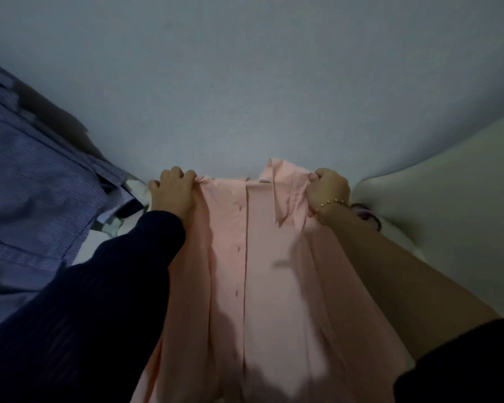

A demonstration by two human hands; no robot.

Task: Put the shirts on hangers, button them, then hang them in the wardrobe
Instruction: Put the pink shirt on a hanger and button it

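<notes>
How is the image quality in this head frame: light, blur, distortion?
Head view: dim, bluish light; the pink shirt and both hands, left and right, read clearly enough; the blue striped shirt at the left edge is motion-smeared; wide-angle bending curves the pale surface at right; soft shadows cross the shirt's lower part.

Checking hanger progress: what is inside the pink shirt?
No hanger shows. Both hands, left hand and right hand, grip the pink shirt at its shoulders; the fabric hides anything within.
</notes>
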